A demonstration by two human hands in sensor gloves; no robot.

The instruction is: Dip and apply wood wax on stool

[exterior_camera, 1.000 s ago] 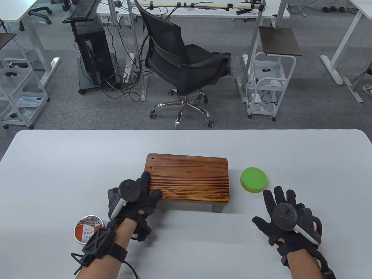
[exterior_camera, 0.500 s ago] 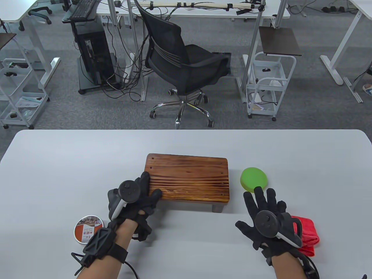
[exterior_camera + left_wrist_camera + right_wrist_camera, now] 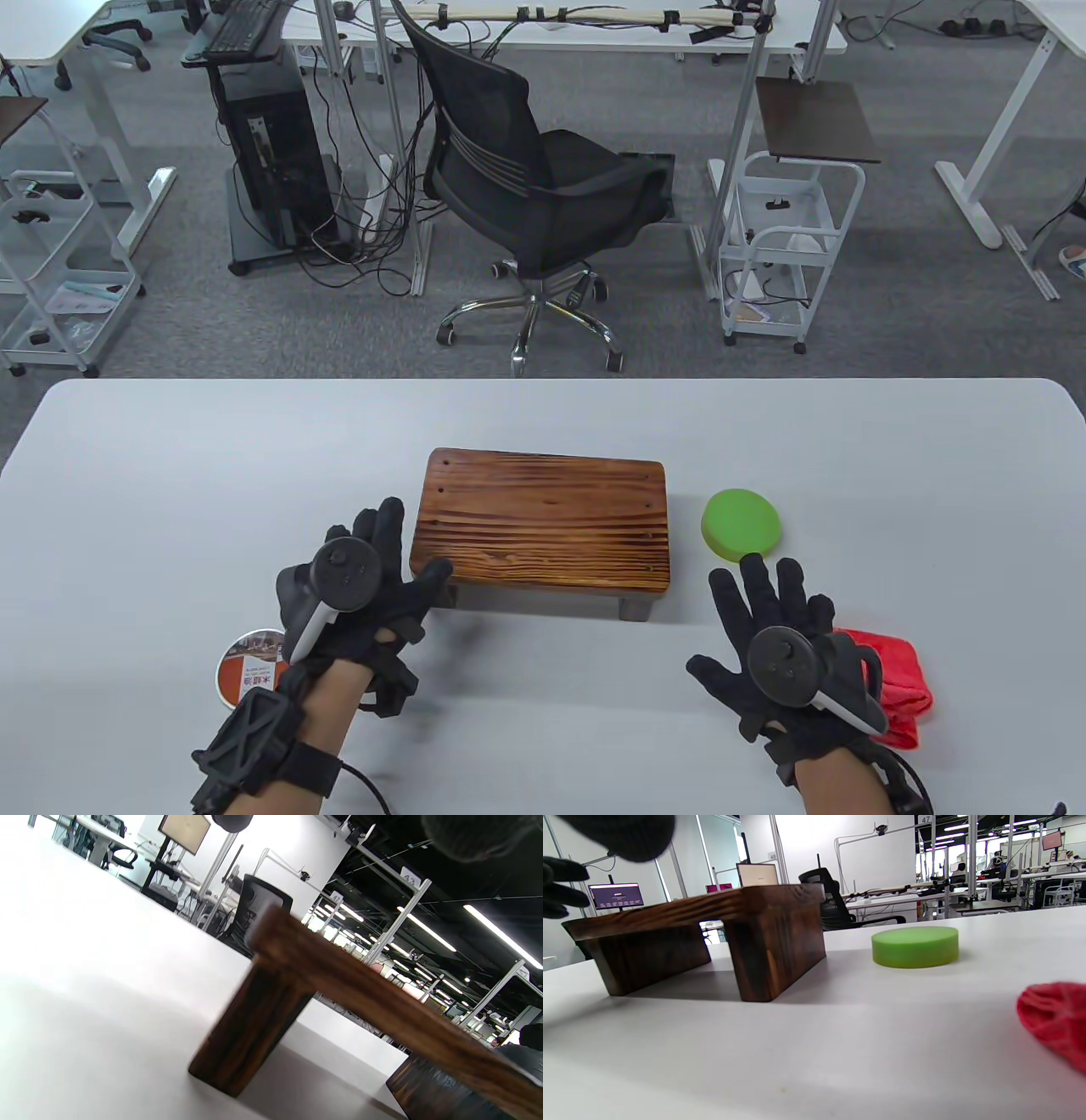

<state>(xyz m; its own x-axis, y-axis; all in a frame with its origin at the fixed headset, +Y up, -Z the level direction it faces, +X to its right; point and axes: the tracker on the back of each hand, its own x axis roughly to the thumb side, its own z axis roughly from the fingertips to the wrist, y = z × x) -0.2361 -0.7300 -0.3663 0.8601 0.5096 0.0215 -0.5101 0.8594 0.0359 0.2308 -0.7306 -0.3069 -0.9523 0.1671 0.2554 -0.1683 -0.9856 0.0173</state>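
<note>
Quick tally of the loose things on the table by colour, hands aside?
Brown: 1, the wooden stool
Green: 1, the round sponge pad
Red: 1, the folded cloth
Orange and white: 1, the wax tin
Total: 4

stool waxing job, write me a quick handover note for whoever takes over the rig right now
Left hand: open, at the stool's near left corner, thumb by its edge; contact unclear.
Right hand: open, flat above the table, holding nothing, just short of the green sponge.
Things: stool stands mid-table. Sponge lies right of it, untouched. Wax tin sits near left, lid on, partly under the left wrist. Red cloth lies beside the right hand.
Done: no wax step shows as done.
Left: open the tin, pick up the sponge, dip it, spread wax on the stool.
</note>
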